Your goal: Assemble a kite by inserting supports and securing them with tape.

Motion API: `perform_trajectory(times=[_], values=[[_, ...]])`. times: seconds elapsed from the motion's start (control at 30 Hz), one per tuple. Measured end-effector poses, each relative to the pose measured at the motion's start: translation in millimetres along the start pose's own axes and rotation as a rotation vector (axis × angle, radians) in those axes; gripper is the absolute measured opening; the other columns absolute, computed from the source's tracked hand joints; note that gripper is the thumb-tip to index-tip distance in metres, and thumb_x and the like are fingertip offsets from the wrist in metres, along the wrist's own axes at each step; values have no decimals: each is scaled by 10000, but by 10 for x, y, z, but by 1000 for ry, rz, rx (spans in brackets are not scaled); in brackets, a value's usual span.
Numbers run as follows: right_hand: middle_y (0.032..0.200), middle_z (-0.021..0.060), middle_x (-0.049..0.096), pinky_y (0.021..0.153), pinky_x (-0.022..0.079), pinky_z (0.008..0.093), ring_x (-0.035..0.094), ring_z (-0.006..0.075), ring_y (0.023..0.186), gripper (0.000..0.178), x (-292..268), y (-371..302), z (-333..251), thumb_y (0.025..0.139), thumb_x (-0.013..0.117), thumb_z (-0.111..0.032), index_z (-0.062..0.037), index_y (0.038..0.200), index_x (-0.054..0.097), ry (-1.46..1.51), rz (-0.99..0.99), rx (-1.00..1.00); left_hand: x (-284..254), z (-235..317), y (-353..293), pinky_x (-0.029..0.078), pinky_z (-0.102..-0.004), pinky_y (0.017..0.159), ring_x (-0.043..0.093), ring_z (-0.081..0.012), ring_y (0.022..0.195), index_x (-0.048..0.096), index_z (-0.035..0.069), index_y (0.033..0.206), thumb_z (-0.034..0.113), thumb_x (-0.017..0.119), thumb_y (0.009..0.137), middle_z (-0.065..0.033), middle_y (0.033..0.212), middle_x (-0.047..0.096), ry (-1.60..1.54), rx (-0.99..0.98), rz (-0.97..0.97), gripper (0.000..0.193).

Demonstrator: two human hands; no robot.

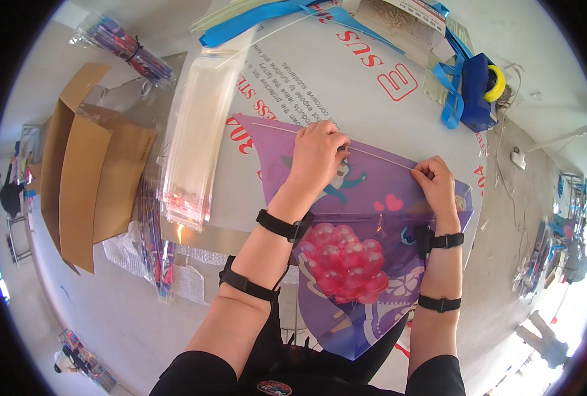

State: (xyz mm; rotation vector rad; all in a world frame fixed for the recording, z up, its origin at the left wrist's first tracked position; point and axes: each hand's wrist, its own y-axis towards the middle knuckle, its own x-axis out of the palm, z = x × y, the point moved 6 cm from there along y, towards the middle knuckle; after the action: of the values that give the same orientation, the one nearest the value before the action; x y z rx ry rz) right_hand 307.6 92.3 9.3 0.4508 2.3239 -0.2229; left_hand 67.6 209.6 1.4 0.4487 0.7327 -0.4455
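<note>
Holding purple printed sheet [366, 228] spread on the desk [280, 59], lower part draped past the near edge toward the lap. With left hand [318, 155], grip curled together on the sheet's upper edge; with right hand [435, 181], grip pinched on the same edge, farther right along thin white stick [380, 157].

Just beside the sheet's left corner: stack of clear bags [201, 132]. Farther left, off the desk: open brown carton [79, 178], wrapped bundle [125, 49] beyond. Along the far side: blue ribbons [237, 30], clear box [399, 23]. Toward far right corner: blue tape dispenser [478, 102] with yellow roll [496, 84].

Widest open stretch between sheet's upper edge and ribbons. Narrow toward bags. At right, slim desk margin, then grey floor [504, 244].
</note>
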Motion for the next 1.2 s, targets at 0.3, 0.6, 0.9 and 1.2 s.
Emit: perform_trajectory(times=[0.3, 0.6, 0.9, 1.2], values=[[736, 37, 551, 587, 434, 260, 541, 136, 634, 104, -2, -5, -26, 725, 726, -2, -24, 791, 650, -3, 16, -6, -6, 11, 4, 415, -388, 839, 558, -209, 883, 692, 122, 848, 129, 778, 692, 3, 852, 553, -2, 2, 9, 178], [736, 37, 555, 594, 435, 265, 541, 139, 637, 84, -14, 4, 29, 744, 721, -26, -25, 802, 661, 0, 20, -8, 4, 7, 12, 412, -385, 828, 561, -211, 862, 689, 123, 840, 138, 778, 692, 0, 844, 553, -23, 4, 17, 174], [745, 35, 568, 599, 440, 267, 546, 140, 647, 100, -7, -1, -16, 733, 731, -34, -42, 794, 653, -14, 17, 21, 2, -5, 15, 407, -385, 826, 568, -213, 882, 692, 116, 851, 145, 784, 690, -3, 861, 571, -3, -30, 1, 187], [751, 32, 572, 596, 440, 262, 544, 137, 640, 111, -24, 2, -12, 720, 737, -30, -44, 792, 654, -35, 21, 21, -8, 1, 23, 417, -384, 822, 570, -225, 889, 685, 90, 873, 126, 786, 684, -14, 883, 587, -21, -33, -11, 217]])
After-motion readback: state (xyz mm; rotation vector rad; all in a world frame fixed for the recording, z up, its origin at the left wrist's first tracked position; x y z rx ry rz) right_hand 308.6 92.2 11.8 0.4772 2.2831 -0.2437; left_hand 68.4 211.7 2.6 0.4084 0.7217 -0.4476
